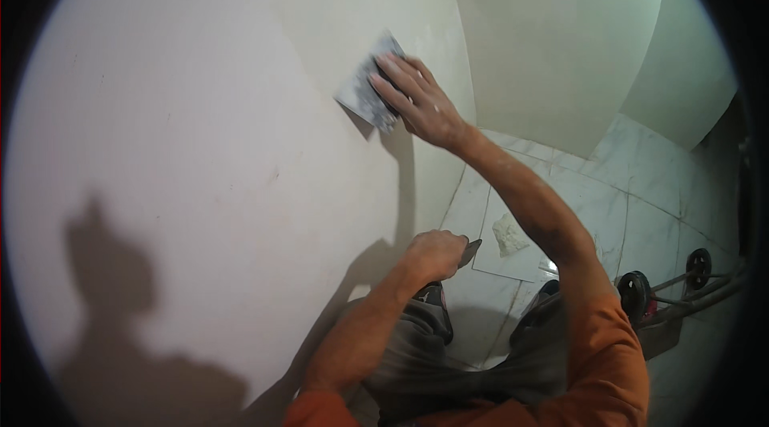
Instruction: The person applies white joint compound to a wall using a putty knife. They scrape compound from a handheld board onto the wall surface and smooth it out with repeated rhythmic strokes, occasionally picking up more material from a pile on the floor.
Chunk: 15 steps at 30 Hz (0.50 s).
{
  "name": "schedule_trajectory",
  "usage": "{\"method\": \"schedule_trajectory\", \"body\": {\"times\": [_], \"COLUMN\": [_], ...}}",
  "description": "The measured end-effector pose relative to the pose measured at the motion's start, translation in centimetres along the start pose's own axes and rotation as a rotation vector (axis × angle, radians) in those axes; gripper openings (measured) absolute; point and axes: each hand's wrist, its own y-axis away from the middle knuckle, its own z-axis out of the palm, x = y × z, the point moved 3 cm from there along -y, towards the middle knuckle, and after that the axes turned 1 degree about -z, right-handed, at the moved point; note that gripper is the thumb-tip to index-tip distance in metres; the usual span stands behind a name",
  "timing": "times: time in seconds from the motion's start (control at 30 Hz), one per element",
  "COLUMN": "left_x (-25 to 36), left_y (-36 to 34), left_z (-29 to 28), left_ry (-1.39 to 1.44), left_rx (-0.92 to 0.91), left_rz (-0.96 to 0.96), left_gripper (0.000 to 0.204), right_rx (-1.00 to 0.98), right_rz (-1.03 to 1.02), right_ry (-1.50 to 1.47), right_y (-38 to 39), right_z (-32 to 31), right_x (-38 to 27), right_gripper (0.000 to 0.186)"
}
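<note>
Against the pale wall (240, 122), my right hand (424, 102) presses a plastering trowel (367, 97); its flat grey blade is smeared with white and tilted. My fingers lie over the trowel's dark grip area, and the blade's lower corner casts a small shadow on the wall. Lower down, close to the wall and above my left shoe, my left hand (435, 255) is closed around a dark, flat-ended tool (471, 251). Most of that tool is hidden in the fist, so its exact kind does not show. A lump of whitish putty (509, 235) lies on the floor side, right of my left hand.
Glossy white marbled tiles (589, 195) cover the floor, with a pale square slab (489, 260) under the putty. More pale wall (545, 34) stands beyond the corner. At the right is a metal frame with black wheels (634, 296). My shoe (433, 303) is near the wall.
</note>
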Motion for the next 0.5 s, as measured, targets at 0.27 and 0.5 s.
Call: {"method": "schedule_trajectory", "body": {"times": [0.27,0.5], "left_x": [-0.7,-1.1], "left_y": [0.7,3.4], "left_z": [-0.2,-1.3], "left_ry": [-0.008,0.033], "left_rx": [0.044,0.104], "left_rz": [0.011,0.015], "left_gripper": [0.030,0.032], "right_rx": [-0.277,-0.020], "right_rz": [0.246,1.003], "right_ry": [-0.027,-0.269], "right_y": [15.3,13.8], "right_z": [-0.9,-6.3], "right_x": [-3.5,-6.1], "right_gripper": [0.057,0.031]}}
